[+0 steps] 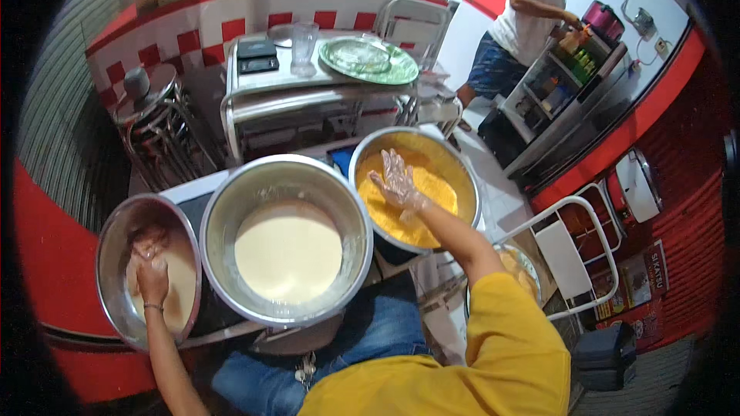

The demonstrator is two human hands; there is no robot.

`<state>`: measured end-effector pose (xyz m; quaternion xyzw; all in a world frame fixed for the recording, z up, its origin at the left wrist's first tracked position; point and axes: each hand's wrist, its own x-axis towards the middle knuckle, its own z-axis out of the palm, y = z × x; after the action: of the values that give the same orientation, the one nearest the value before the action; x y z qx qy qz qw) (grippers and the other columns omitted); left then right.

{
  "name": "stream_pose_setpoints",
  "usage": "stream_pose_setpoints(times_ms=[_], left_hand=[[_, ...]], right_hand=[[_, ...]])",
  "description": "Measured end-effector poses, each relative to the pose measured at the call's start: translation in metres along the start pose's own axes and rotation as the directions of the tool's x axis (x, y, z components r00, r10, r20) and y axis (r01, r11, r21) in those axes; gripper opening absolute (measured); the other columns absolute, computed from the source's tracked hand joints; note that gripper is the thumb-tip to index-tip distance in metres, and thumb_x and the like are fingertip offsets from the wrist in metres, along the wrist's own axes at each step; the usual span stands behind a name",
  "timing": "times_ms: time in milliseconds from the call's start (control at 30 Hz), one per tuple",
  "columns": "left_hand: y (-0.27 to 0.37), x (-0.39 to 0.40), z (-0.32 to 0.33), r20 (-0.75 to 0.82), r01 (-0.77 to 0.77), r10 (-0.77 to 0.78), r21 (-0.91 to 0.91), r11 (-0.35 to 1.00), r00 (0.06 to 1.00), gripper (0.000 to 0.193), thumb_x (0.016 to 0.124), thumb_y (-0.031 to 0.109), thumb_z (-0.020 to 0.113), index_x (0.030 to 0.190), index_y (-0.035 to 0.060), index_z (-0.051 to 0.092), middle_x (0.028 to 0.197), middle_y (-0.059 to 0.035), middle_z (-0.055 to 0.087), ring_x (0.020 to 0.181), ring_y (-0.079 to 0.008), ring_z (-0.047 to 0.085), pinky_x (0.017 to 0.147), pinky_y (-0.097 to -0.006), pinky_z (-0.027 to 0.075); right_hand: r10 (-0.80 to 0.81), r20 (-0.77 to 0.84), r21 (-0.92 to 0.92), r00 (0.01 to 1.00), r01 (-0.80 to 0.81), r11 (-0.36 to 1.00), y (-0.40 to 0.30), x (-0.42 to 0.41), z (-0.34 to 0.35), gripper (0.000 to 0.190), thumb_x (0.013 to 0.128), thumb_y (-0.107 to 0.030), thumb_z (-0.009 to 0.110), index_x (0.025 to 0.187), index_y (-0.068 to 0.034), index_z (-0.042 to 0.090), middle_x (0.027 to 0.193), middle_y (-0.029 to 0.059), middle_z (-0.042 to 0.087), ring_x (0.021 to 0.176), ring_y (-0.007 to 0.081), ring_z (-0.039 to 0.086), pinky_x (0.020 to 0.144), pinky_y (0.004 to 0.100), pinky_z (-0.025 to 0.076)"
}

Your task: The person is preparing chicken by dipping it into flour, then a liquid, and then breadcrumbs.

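Observation:
My left hand (151,280) reaches down into a metal pot (108,277) of cloudy, pale liquid (179,294). Its fingertips touch a wet, pinkish lump (149,240) that looks like raw meat; whether they grip it is unclear. A clear plastic glove covers my right hand (399,182), which hovers with fingers spread and nothing in it. Beneath that hand, orange-yellow crumbs (430,196) fill the bottom of another metal pot (471,176). Between the two hands stands a larger metal pot (225,214) with smooth, cream-coloured batter (289,254).
Behind the pots, a metal-framed table (248,89) bears a black scale (258,58), a clear cup (303,49) and a green plate (370,60). Stacked stools (167,121) stand left. At right are a plate of food (517,266), a folding chair (569,260) and another person (523,23).

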<state>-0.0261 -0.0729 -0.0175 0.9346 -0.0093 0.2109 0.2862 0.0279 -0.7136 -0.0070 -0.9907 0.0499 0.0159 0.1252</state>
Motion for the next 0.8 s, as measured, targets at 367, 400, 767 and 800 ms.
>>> stream_pose_setpoints(times_ms=[367, 400, 767, 800], left_hand=[[-0.024, 0.01, -0.002, 0.276, 0.056, -0.144, 0.304, 0.951, 0.95, 0.026, 0.086, 0.022, 0.056, 0.081, -0.0017, 0.065, 0.082, -0.0275, 0.063, 0.083, -0.0461, 0.058, 0.075, -0.0542, 0.043], [-0.023, 0.008, 0.002, 0.28, 0.053, -0.141, 0.301, 0.952, 0.949, 0.026, 0.086, 0.022, 0.056, 0.081, -0.0017, 0.065, 0.082, -0.0275, 0.063, 0.083, -0.0461, 0.058, 0.075, -0.0542, 0.043], [-0.059, 0.006, 0.009, 0.262, 0.08, -0.166, 0.309, 0.948, 0.951, 0.03, 0.088, 0.023, 0.056, 0.096, -0.0047, 0.064, 0.09, -0.0268, 0.063, 0.088, -0.0449, 0.056, 0.08, -0.0522, 0.041], [-0.057, 0.007, 0.011, 0.263, 0.081, -0.165, 0.306, 0.949, 0.951, 0.03, 0.088, 0.023, 0.056, 0.096, -0.0047, 0.064, 0.09, -0.0268, 0.063, 0.088, -0.0449, 0.056, 0.08, -0.0522, 0.041]], right_hand=[[-0.158, 0.058, -0.213, 0.986, 0.167, 0.963, 0.001, -0.024, 0.003, 0.092, 0.09, -0.068, 0.037, 0.155, -0.012, 0.004, 0.159, 0.0204, -0.003, 0.148, 0.0373, -0.003, 0.116, 0.0576, 0.0], [-0.153, 0.059, -0.215, 0.987, 0.162, 0.963, 0.0, -0.025, 0.002, 0.092, 0.09, -0.068, 0.037, 0.155, -0.012, 0.004, 0.159, 0.0204, -0.003, 0.148, 0.0373, -0.003, 0.116, 0.0576, 0.0], [0.029, 0.02, -0.237, 0.999, -0.023, 0.971, 0.007, -0.006, 0.009, 0.084, 0.094, -0.066, 0.03, 0.155, -0.015, 0.002, 0.16, 0.0181, -0.006, 0.148, 0.0362, -0.004, 0.115, 0.0574, -0.002], [0.04, -0.003, -0.197, 0.999, -0.039, 0.98, 0.01, -0.008, 0.008, 0.084, 0.094, -0.066, 0.029, 0.155, -0.015, 0.003, 0.16, 0.0183, -0.005, 0.148, 0.0362, -0.004, 0.115, 0.0575, -0.002]])
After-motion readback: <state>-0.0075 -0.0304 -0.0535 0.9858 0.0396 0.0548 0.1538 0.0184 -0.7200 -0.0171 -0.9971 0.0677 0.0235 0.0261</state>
